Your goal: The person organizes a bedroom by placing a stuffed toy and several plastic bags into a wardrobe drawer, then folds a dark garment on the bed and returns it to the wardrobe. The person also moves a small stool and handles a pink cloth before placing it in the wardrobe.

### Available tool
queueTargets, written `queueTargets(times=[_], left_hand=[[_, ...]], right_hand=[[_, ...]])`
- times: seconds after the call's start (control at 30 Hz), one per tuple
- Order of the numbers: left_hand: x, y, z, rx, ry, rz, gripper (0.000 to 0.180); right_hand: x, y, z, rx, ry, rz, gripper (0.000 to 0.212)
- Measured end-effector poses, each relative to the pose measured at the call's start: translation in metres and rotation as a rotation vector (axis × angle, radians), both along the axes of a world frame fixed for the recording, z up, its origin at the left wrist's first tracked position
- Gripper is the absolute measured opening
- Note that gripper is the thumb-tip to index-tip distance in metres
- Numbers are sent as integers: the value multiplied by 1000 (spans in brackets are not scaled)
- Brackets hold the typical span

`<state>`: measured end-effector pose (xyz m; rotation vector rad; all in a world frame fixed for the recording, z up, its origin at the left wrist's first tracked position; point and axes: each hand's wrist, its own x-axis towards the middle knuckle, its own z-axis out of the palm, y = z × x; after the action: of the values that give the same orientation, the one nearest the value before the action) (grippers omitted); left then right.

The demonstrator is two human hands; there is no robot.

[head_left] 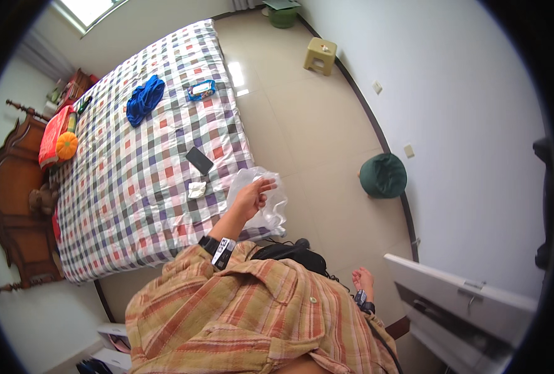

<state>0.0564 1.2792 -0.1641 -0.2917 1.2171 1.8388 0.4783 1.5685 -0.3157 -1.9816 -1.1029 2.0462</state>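
Plastic bag (272,213) — partly behind left fingers (264,184).

Daylight came from the bright, washed-out rectangular window (90,10) beyond the far edge of the checked-cloth bed (133,209). White glare marked the glossy beige tile floor (311,168) beside the bed's right edge; soft highlights streaked the translucent plastic bag (270,217) near its near right corner. Fisheye distortion bowed the dark skirting strip (409,224) inside a black, blurred rim.

checked bed (127,181): blue cloth (145,101), blue packet (201,90), dark phone (199,161), white tissue (196,190)
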Motion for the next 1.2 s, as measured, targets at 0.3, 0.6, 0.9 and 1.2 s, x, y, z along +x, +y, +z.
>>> queueTargets(times=[0.3, 0.6, 0.9, 1.2], left_hand=[[-92, 143, -2, 1, 39, 103, 33], [-283, 285, -42, 15, -39, 264, 26], [-466, 375, -37, -180, -44, 327, 29], [-645, 454, -79, -368, -93, 592, 31]], right_hand=[[-115, 183, 15, -6, 107, -9, 30], [-353, 387, 12, -33, -3, 59, 34], [-709, 538, 36, 195, 153, 574, 34], [-1086, 655, -74, 333, 37, 951, 36]])
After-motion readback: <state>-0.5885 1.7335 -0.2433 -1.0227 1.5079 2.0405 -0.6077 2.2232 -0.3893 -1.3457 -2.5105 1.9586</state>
